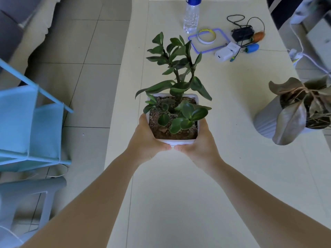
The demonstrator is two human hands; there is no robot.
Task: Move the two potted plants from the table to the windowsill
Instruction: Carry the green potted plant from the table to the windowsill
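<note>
Both hands, left hand (pixel 146 138) and right hand (pixel 200 142), are clasping the white square pot (pixel 172 141) of the green plant (pixel 176 81) above the table (pixel 223 176). The tall stems are leaning, so tilting risks spilling soil. Right of this pot, the grey pot (pixel 265 120) with drooping brown leaves is waiting; beyond it, a water bottle (pixel 191 17) and cables (pixel 240 25) are lying. No windowsill is showing.

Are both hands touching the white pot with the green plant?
Touching. The head view shows the left hand and right hand wrapped around the white pot.
</note>
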